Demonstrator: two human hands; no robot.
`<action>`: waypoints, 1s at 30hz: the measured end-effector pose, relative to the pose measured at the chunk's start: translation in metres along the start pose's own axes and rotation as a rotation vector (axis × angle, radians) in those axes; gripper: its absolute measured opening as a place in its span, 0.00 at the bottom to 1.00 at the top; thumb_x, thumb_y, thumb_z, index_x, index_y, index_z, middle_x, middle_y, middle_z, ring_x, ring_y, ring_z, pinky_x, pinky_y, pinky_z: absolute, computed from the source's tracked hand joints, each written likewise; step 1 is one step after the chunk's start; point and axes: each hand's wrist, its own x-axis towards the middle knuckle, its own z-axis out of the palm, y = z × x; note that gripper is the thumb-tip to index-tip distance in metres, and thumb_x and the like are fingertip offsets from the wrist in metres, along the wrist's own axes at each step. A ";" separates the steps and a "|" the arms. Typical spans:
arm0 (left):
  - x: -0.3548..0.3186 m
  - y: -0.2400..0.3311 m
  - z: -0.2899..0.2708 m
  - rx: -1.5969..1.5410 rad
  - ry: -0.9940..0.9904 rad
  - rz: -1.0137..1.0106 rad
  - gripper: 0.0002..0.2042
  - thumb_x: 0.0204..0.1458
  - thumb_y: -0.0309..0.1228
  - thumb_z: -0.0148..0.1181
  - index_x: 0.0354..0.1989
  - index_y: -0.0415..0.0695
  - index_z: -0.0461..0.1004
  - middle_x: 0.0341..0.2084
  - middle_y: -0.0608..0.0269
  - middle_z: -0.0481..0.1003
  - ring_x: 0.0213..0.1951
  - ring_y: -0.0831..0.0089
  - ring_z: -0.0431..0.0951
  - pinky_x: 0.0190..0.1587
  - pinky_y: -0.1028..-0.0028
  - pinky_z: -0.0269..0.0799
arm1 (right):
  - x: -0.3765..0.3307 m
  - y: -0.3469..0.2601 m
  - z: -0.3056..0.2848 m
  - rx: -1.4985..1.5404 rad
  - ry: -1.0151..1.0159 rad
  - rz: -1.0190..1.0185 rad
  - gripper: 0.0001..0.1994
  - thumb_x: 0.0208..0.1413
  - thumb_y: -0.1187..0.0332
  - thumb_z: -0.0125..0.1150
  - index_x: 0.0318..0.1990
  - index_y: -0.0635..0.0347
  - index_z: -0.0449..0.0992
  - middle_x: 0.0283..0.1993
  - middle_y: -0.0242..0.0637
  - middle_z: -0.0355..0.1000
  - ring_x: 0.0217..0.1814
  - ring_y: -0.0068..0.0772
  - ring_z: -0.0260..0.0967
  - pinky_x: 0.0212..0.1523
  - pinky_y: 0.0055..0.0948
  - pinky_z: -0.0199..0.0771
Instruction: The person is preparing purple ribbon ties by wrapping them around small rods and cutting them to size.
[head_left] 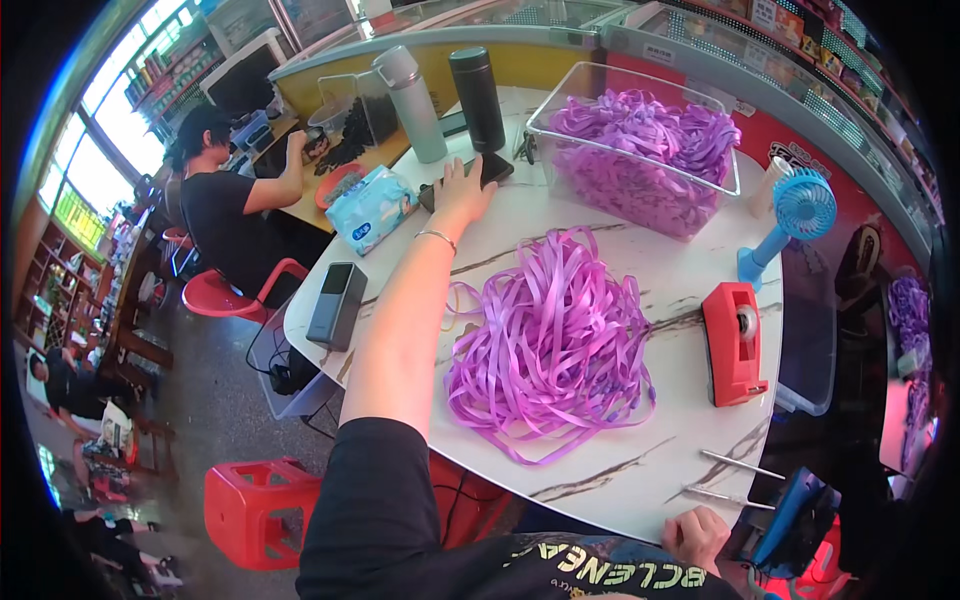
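My left arm reaches across the table, and my left hand point(465, 190) lies over a dark smartphone point(494, 170) with its fingers stretched out and apart. Part of the phone is hidden under the hand. Close to my body, my right hand point(697, 536) rests curled at the table's near edge, with nothing visible in its closed fingers. A large loose heap of purple ribbon straps point(550, 345) lies on the table between my hands. Beyond it, a clear plastic bin point(632, 150) holds more purple ribbons point(640, 125).
By my left hand stand a tissue pack point(371, 210), a grey-green bottle point(412, 105) and a black bottle point(477, 100). A black power bank point(337, 305) lies left. On the right are a blue fan point(790, 215), red tape dispenser point(735, 343) and tweezers point(728, 497). Another person point(235, 205) sits far left.
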 end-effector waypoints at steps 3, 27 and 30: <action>-0.002 0.003 0.000 -0.201 0.487 0.395 0.22 0.47 0.38 0.54 0.51 0.45 0.66 0.46 0.47 0.68 0.49 0.52 0.66 0.50 0.60 0.64 | 0.002 -0.002 -0.005 -0.019 0.029 -0.010 0.09 0.34 0.69 0.61 0.15 0.53 0.65 0.16 0.34 0.59 0.16 0.36 0.60 0.17 0.33 0.58; -0.431 0.180 -0.023 -0.753 0.244 0.867 0.09 0.43 0.24 0.60 0.35 0.40 0.74 0.31 0.59 0.71 0.36 0.61 0.71 0.39 0.68 0.66 | -0.030 0.060 -0.065 0.034 0.407 0.221 0.08 0.41 0.71 0.61 0.32 0.55 0.73 0.36 0.32 0.70 0.43 0.38 0.65 0.47 0.34 0.59; -0.426 0.212 -0.016 -0.701 0.243 0.941 0.10 0.42 0.24 0.59 0.36 0.40 0.75 0.31 0.59 0.70 0.36 0.62 0.70 0.39 0.68 0.66 | -0.042 0.082 -0.066 0.020 0.318 0.241 0.08 0.43 0.68 0.61 0.33 0.55 0.73 0.34 0.30 0.71 0.42 0.34 0.66 0.47 0.33 0.58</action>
